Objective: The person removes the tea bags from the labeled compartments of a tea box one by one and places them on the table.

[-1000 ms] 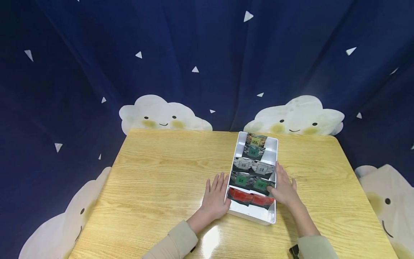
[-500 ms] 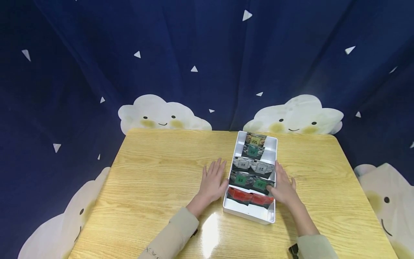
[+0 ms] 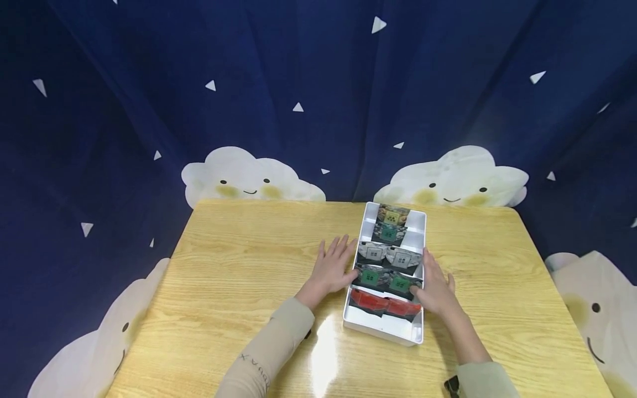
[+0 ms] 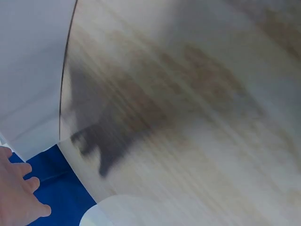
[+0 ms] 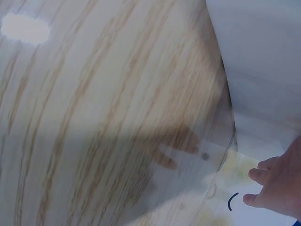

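A white divided tray point(image 3: 383, 325) lies lengthwise on the table, right of centre. Rows of small packets fill it: red packets point(image 3: 369, 300) nearest, then green-labelled packets point(image 3: 370, 276), grey-white packets point(image 3: 403, 257), a teal-labelled packet point(image 3: 390, 233) and a yellow-labelled packet point(image 3: 392, 215). At its left side is my left hand point(image 3: 330, 273), fingers spread, thumb at the rim by the green-labelled row. My right hand point(image 3: 437, 290) rests along the right wall, fingers straight outside and thumb over the rim. Both wrist views show fingers extended beside the tray's white wall point(image 5: 263, 56).
The wooden table point(image 3: 239, 276) stretches left and right of the tray. Behind it hangs a dark blue curtain point(image 3: 328, 66) with white triangles and smiling clouds. The tray's far end sits near the table's back edge.
My left hand came away from the tray's left wall, moved up along it, and now has its thumb back at the rim. The right hand and the tray look unmoved.
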The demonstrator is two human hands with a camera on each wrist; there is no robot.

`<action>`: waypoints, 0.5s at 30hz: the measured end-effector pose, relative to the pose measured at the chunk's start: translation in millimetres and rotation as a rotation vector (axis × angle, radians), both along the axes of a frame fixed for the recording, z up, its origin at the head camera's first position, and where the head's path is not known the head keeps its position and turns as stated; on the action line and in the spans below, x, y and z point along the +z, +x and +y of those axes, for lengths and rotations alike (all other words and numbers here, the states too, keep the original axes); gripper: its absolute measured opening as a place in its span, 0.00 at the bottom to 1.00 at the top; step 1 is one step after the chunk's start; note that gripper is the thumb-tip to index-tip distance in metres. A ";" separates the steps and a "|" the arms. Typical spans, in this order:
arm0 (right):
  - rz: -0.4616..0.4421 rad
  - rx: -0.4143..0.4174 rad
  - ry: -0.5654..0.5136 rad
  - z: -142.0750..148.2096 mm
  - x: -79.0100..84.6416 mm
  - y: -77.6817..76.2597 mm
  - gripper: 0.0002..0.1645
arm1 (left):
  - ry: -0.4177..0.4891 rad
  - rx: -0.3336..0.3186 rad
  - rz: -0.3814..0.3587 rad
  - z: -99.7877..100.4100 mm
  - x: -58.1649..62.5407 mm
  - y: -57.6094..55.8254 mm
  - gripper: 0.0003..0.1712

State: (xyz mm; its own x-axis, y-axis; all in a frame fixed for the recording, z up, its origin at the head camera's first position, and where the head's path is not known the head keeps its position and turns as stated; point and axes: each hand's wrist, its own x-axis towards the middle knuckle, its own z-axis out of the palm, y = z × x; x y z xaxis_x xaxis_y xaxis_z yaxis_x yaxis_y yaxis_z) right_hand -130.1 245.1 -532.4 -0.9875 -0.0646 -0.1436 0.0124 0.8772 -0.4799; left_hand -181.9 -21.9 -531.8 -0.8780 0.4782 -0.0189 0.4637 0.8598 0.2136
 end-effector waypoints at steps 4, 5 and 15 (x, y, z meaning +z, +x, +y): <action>-0.001 0.001 -0.004 0.5 -0.5 -0.3 0.62 | -0.043 0.003 -0.026 5.9 1.9 -3.1 0.47; -0.002 0.002 -0.006 0.5 -0.6 -0.3 0.62 | -0.055 0.005 -0.029 7.3 2.3 -3.4 0.47; -0.011 0.007 0.015 -0.2 0.8 0.3 0.62 | -0.104 0.041 -0.025 15.8 2.0 -1.6 0.48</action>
